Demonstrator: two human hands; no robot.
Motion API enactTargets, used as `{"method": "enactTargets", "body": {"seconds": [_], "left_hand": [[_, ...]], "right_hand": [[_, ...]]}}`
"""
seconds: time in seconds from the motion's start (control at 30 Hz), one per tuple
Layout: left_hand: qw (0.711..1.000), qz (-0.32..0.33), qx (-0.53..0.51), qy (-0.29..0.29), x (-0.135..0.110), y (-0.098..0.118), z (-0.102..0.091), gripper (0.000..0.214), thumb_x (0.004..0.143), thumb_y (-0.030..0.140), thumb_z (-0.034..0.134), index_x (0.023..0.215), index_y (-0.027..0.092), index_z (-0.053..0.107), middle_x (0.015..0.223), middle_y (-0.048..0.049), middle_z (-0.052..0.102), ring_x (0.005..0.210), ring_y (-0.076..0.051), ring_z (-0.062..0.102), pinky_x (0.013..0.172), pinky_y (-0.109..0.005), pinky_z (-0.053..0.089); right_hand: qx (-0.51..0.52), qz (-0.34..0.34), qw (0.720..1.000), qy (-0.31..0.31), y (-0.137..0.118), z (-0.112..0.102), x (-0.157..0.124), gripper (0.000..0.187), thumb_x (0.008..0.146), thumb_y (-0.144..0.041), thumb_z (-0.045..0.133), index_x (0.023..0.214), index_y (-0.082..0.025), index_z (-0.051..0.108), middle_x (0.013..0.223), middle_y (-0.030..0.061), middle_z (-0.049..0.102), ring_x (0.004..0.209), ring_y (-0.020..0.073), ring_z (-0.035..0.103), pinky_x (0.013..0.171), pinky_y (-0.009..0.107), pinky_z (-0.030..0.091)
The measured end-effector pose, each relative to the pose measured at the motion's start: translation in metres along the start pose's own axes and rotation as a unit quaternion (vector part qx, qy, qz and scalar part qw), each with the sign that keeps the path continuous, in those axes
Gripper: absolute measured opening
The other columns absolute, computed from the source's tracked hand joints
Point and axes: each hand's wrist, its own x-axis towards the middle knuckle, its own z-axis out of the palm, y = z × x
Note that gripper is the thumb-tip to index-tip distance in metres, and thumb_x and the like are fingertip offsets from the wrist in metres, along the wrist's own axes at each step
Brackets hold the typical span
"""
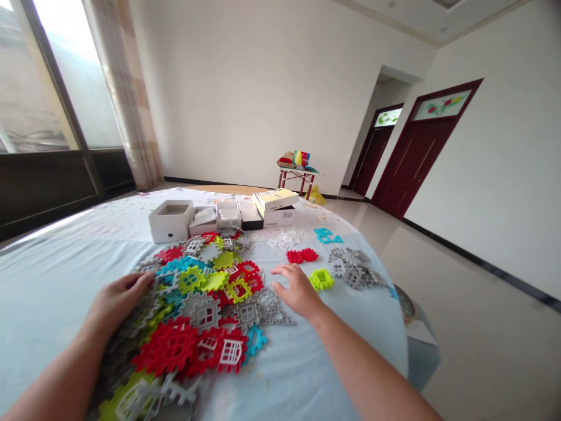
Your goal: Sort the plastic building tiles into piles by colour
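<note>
The half-curled left hand [118, 298] seems empty against the heap of red, grey and lime plastic lattice tiles [204, 313]; the open right hand [298, 290] holds nothing, and pushing could scatter them.

A pale blue cloth [65, 263] (table or bed, hard to tell) carries plastic lattice pieces [169, 348] and white boxes [170, 221].

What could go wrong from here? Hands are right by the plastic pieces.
The left hand is pressed against the heaped plastic grid pieces, which might slide and scatter. The right hand is close to a lime-green piece and could knock it into the gray pieces.
</note>
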Motion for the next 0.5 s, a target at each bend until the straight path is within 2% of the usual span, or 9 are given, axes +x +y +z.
{"method": "enactTargets", "body": {"seconds": [0.1, 0.23, 0.33, 0.5], "left_hand": [[1.000, -0.001, 0.004, 0.001, -0.001, 0.000, 0.000, 0.057, 0.068, 0.059, 0.045, 0.101, 0.016, 0.063, 0.079, -0.0014, 0.069, 0.081, -0.019, 0.060, 0.066, -0.022, 0.042], [1.000, -0.011, 0.001, -0.004, -0.004, 0.004, -0.003, 0.057, 0.068, 0.059, 0.045, 0.102, 0.017, 0.063, 0.079, -0.0010, 0.069, 0.082, -0.018, 0.060, 0.067, -0.021, 0.041], [1.000, -0.011, 0.000, -0.009, -0.004, 0.006, -0.003, 0.057, 0.067, 0.058, 0.046, 0.102, 0.015, 0.063, 0.080, -0.0018, 0.069, 0.082, -0.019, 0.060, 0.068, -0.023, 0.042], [1.000, -0.010, -0.004, -0.003, -0.005, 0.008, -0.003, 0.056, 0.066, 0.057, 0.049, 0.100, 0.015, 0.064, 0.082, -0.0042, 0.069, 0.081, -0.021, 0.061, 0.066, -0.025, 0.043]], "right_hand": [[0.028, -0.031, 0.997, -0.068, -0.019, 0.021, 0.000, 0.023, 0.076, -0.021, 0.057, 0.098, -0.020, 0.061, 0.099, 0.0042, 0.064, 0.096, 0.0168, 0.052, 0.088, 0.031, 0.039], [0.027, -0.071, 0.989, -0.127, -0.027, 0.038, -0.003, 0.036, 0.075, -0.019, 0.056, 0.111, -0.021, 0.057, 0.113, 0.0050, 0.059, 0.107, 0.0176, 0.047, 0.094, 0.033, 0.034], [0.014, -0.083, 0.985, -0.153, -0.027, 0.040, -0.004, 0.040, 0.075, -0.018, 0.055, 0.115, -0.024, 0.054, 0.113, 0.0033, 0.059, 0.106, 0.0172, 0.046, 0.093, 0.033, 0.033], [-0.017, -0.070, 0.981, -0.179, -0.030, 0.032, -0.003, 0.031, 0.075, -0.025, 0.058, 0.106, -0.025, 0.059, 0.097, 0.0019, 0.061, 0.095, 0.0180, 0.048, 0.086, 0.032, 0.034]]}}
